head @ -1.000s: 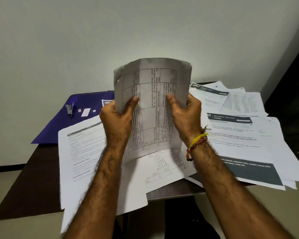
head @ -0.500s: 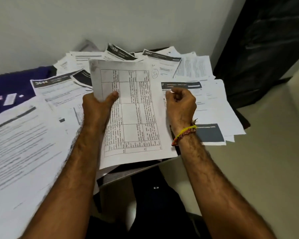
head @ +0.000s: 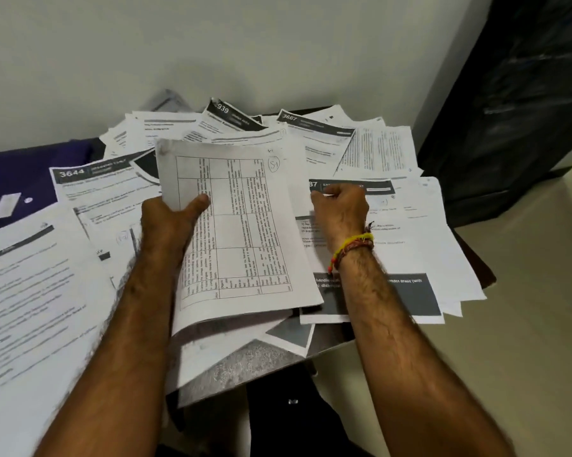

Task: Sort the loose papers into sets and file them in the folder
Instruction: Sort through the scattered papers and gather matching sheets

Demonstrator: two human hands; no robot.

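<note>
My left hand (head: 172, 219) grips a sheaf of sheets printed with a table (head: 241, 232) by its left edge, thumb on top, and holds it tilted above the desk. My right hand (head: 339, 209) is to the right of that sheaf and apart from it. Its curled fingers pinch the top left corner of a sheet with a dark header band (head: 406, 225). Loose printed papers (head: 314, 140) cover the desk in overlapping layers. The dark blue folder (head: 30, 166) lies at the far left, partly under papers.
A pale wall stands right behind the desk. A dark cabinet (head: 515, 103) is at the right. The desk's brown corner (head: 484, 275) shows past the papers, with pale floor (head: 525, 324) beyond. Small white labels (head: 5, 206) lie on the folder.
The sheaf has come down from upright before my face to a low tilt. My right hand let go of its right edge and moved right onto the dark-header sheet. My view turned down and right.
</note>
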